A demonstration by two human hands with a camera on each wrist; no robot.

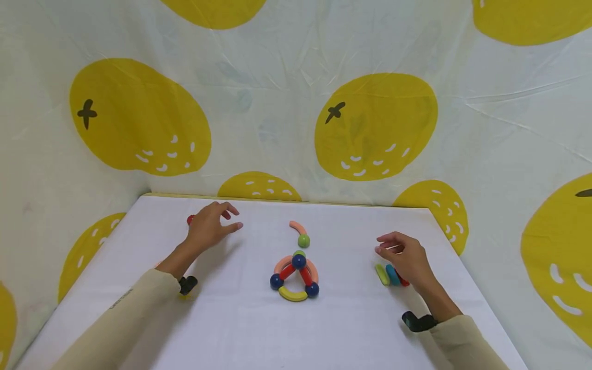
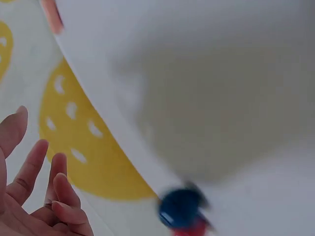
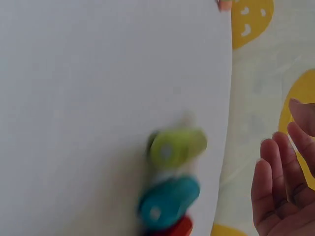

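My left hand (image 1: 210,226) hovers over the left part of the table, fingers loosely bent, thumb apart, holding nothing. A red piece (image 1: 190,219) peeks out behind it. On the right, my right hand (image 1: 407,257) is above a green rod (image 1: 382,275), a teal rod (image 1: 393,275) and a red rod (image 1: 403,280), its fingers relaxed and bare; it partly covers the red one. Between the hands stands a built shape with dark blue balls (image 1: 299,261), red rods (image 1: 306,276), pink curved rods (image 1: 281,263) and a yellow curved rod (image 1: 293,294).
Behind the shape, a pink curved rod (image 1: 297,226) touches a green ball (image 1: 303,241). In the left wrist view a dark blue ball (image 2: 181,207) sits on a red piece, blurred. A fruit-print cloth (image 1: 263,128) hangs behind the white table (image 1: 342,329).
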